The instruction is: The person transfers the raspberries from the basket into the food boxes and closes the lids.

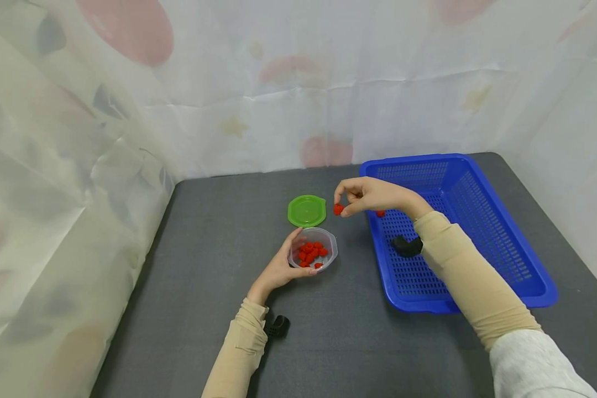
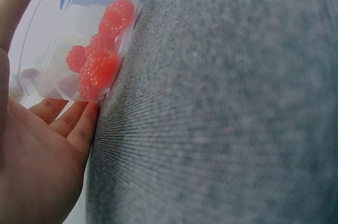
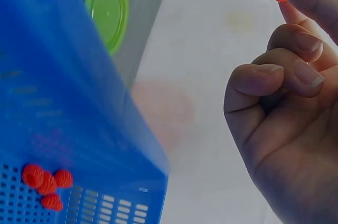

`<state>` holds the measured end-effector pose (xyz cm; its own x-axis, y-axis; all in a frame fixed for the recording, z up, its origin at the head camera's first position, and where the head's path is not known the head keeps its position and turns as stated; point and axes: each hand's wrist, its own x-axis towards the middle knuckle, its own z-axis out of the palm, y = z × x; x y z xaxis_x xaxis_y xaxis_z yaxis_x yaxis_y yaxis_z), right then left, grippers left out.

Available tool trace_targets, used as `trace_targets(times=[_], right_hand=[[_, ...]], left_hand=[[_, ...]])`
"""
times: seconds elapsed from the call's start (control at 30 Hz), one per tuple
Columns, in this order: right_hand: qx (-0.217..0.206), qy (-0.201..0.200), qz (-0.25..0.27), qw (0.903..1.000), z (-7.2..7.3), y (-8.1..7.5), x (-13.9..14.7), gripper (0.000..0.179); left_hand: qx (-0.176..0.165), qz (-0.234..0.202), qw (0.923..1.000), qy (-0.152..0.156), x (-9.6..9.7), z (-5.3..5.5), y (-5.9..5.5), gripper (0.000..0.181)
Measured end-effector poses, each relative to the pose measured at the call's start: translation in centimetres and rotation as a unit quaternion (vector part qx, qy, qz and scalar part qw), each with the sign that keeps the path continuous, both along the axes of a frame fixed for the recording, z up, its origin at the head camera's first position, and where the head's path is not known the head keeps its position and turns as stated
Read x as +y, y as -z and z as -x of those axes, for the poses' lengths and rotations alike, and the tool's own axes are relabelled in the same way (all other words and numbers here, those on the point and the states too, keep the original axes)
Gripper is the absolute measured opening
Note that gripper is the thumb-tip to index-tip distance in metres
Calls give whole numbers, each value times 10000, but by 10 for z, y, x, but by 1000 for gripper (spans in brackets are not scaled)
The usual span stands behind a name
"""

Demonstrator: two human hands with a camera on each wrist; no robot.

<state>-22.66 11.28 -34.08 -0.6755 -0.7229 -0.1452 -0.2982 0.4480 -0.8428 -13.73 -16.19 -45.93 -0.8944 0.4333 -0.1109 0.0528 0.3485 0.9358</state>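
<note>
My left hand [image 1: 278,271] holds a small clear plastic container [image 1: 331,251] on the table, its thumb and fingers spread around the sides. Several red raspberries [image 1: 312,252] lie inside; the left wrist view shows them through the wall as a cluster of raspberries [image 2: 100,60]. Between thumb and index finger, my right hand [image 1: 380,194] pinches a single raspberry [image 1: 338,209] above the table, left of the blue basket [image 1: 502,218]. The other fingers of that hand are curled in toward the palm. In the right wrist view, more raspberries [image 3: 46,183] sit on the basket's slotted bottom.
A green lid [image 1: 307,211] lies flat on the dark grey table [image 1: 219,237], just behind the container. The basket's raised rim runs under my right forearm. Patterned white sheeting [image 1: 278,99] stands behind the table and along both sides.
</note>
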Motion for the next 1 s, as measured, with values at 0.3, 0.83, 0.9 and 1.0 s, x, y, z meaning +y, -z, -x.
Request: trace_targets(times=[0.3, 0.83, 0.9, 1.0], right_hand=[[200, -384, 153, 9989, 2, 5, -21, 23], [-295, -595, -302, 9973, 13, 25, -51, 24], [-439, -644, -372, 9963, 15, 29, -53, 24], [-553, -739, -473, 9946, 16, 34, -55, 23]], left_hand=[[-86, -22, 10000, 34, 1, 0, 0, 103], [50, 8, 9999, -95, -5, 12, 30, 103], [59, 18, 9999, -102, -5, 11, 30, 104], [70, 41, 9999, -108, -5, 11, 29, 104]])
